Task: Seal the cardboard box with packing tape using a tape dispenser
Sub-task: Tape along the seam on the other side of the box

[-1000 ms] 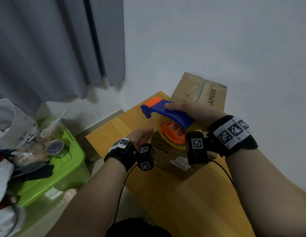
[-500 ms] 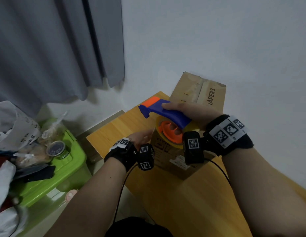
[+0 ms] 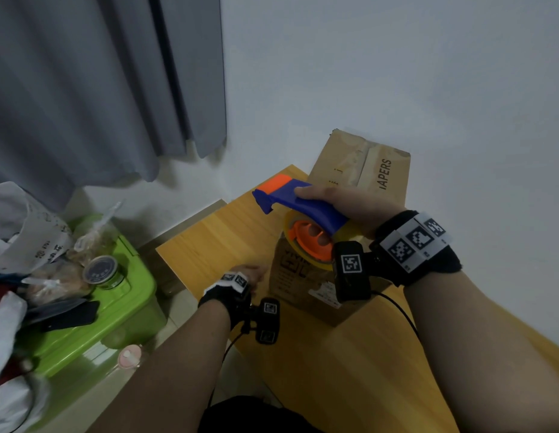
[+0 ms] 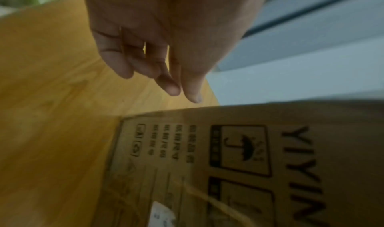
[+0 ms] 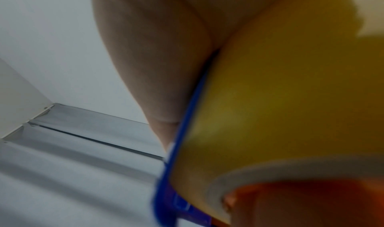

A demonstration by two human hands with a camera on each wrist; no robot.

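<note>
White wall and grey curtain (image 3: 84,89) back a wooden table (image 3: 350,370) set in the corner; to your left stands a green bin (image 3: 93,323) heaped with bags and a tin. A flattened carton (image 3: 362,164) leans on the wall behind the work.

On the table stands the cardboard box (image 3: 290,276), its printed side facing you; its top is hidden behind the tool, so you cannot tell whether any tape is laid.

Your right hand (image 3: 343,204) grasps the blue handle of the tape dispenser (image 3: 303,214), fingers wrapped round it. The dispenser is held over the box, nose raised, with the yellowish tape roll (image 5: 270,107) on its orange hub.

Your left hand (image 4: 158,38) is released, fingers loosely extended just beside the box's side, apparently not touching it.

Risks, as judged: with the box unbraced, the dispenser's pull may drag or tip it. With the nose lifted, the tape may fail to bite the cardboard, or may fold onto itself and wrinkle across the seam.
</note>
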